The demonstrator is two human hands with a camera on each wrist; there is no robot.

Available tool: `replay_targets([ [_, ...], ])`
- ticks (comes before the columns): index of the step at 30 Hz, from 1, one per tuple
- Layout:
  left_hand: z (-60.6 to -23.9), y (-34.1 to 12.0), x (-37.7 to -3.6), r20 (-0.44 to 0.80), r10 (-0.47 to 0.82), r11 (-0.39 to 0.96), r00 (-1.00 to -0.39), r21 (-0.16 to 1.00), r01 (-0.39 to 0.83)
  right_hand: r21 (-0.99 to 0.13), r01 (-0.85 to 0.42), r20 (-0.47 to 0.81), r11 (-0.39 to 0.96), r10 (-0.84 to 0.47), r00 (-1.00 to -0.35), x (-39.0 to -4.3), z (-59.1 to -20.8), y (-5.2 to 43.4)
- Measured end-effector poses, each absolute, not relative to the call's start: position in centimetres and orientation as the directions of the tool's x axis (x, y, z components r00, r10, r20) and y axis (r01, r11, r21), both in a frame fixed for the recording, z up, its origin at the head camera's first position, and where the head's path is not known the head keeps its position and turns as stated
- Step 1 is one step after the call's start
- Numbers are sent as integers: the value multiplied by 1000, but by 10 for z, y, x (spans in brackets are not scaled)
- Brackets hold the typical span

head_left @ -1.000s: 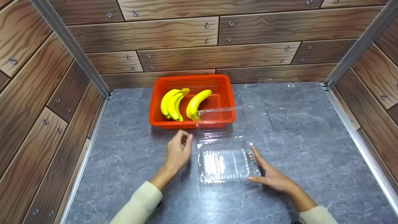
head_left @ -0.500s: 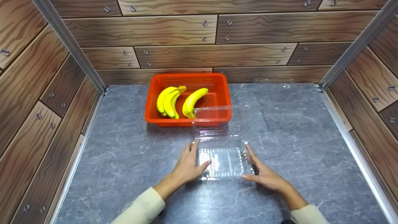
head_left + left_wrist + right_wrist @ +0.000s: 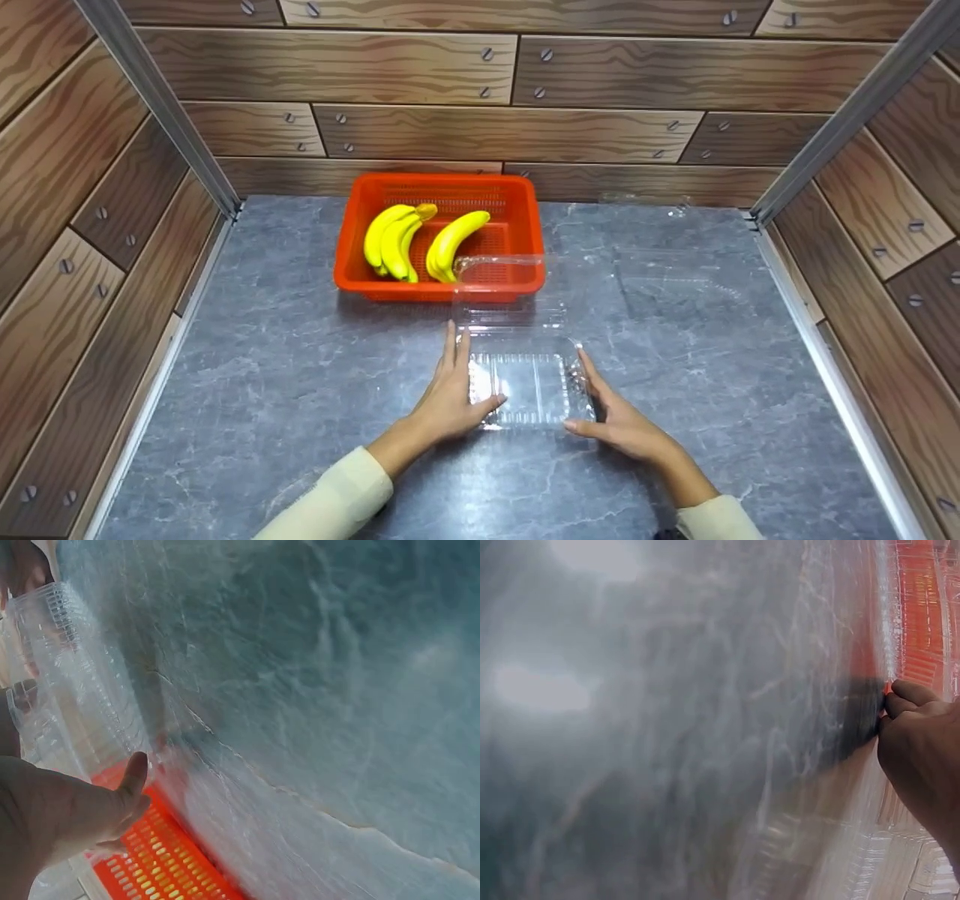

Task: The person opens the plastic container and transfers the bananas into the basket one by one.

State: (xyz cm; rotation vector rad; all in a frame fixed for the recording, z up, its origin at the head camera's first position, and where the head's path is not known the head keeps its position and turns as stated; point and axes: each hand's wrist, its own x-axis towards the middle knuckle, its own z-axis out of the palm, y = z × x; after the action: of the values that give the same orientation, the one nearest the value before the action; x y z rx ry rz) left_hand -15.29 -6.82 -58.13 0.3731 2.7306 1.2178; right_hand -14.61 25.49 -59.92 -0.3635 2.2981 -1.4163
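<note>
A clear plastic clamshell container (image 3: 529, 390) lies unfolded on the table, its lid (image 3: 510, 311) spread away from me and reaching over the basket's front rim. My left hand (image 3: 450, 401) is at the container's left side, fingers straight along the outside and thumb over the edge. At the right side, my right hand (image 3: 626, 420) touches it with extended fingers and with its thumb near the front corner. In the left wrist view, the left hand (image 3: 67, 817) shows beside the clear plastic. The right wrist view catches the right hand (image 3: 922, 742) at its edge.
Behind the container stands a red plastic basket (image 3: 502, 289) holding a bunch of bananas (image 3: 394, 240) on the left and more bananas (image 3: 454, 244) near the middle. Another faint clear plastic piece (image 3: 675, 283) lies at back right. Wood-patterned walls (image 3: 420, 131) border the grey marbled table (image 3: 285, 390).
My left hand has moved right, from beside the container with bent fingers to touching its left side with fingers extended. The right hand stays at the right side. The whole view shifts slightly.
</note>
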Motion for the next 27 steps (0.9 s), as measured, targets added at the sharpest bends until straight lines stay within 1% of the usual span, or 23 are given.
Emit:
replay_targets([
  [8, -581, -56, -159, -60, 314, 634, -947, 756, 162, -862, -20, -206, 506, -386, -899, -145, -596, 269],
  [11, -581, -49, -162, -48, 333, 619, -942, 765, 180, -852, -24, -200, 522, -369, -907, -145, -594, 277],
  [17, -580, -38, -168, -62, 349, 619, -935, 765, 180, -862, -29, -182, 507, -362, -914, -144, -598, 286],
  [23, -580, -9, -183, -42, 383, 608, -923, 763, 218, -850, -54, -136, 523, -318, -938, -144, -595, 312],
  [27, -581, 9, -195, -35, 383, 613, -923, 758, 225, -847, -65, -115, 527, -303, -946, -149, -591, 328],
])
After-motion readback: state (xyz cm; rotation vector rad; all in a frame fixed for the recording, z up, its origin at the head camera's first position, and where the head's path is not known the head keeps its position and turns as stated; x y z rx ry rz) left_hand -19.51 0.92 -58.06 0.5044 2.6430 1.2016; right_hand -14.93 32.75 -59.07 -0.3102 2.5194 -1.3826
